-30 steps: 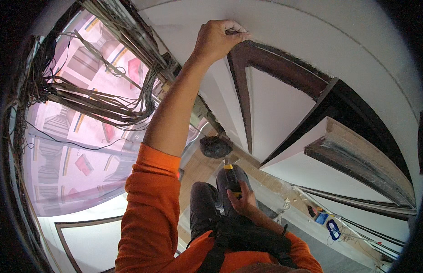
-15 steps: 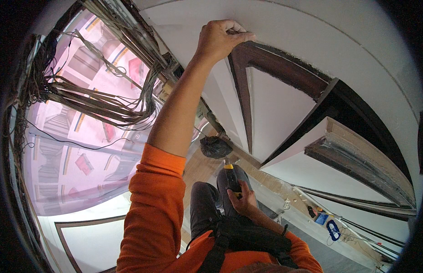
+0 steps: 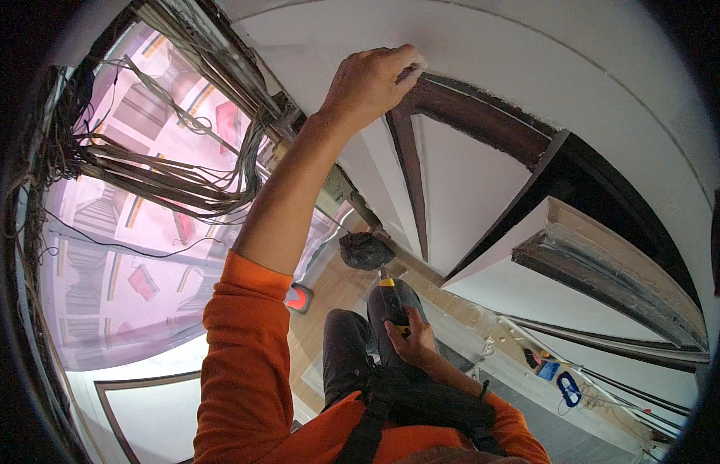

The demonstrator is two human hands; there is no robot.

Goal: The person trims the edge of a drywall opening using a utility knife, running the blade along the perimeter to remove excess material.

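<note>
Raised high, my left hand point(image 3: 379, 81) is closed, with thumb and fingertips pinched at the upper corner of a dark brown door frame point(image 3: 483, 116), against the white panel point(image 3: 530, 62) above it. Whatever sits between those fingertips is too small to make out. Low in front of my thigh, my right hand point(image 3: 414, 340) grips a black and yellow utility knife point(image 3: 391, 300), whose front end points away from me.
Bundles of loose cables point(image 3: 174, 182) hang at the left before a pink printed sheet point(image 3: 135, 255). A black bag point(image 3: 366, 250) and an orange-red cone point(image 3: 299, 298) are on the floor. At right, a white panel with a brown edge point(image 3: 607, 271) juts out; blue cord point(image 3: 567, 389) lies below.
My left hand has shifted slightly left and down along the frame's corner, its forearm swinging left. This uncovers the orange-red cone. My right hand keeps the knife in nearly the same place.
</note>
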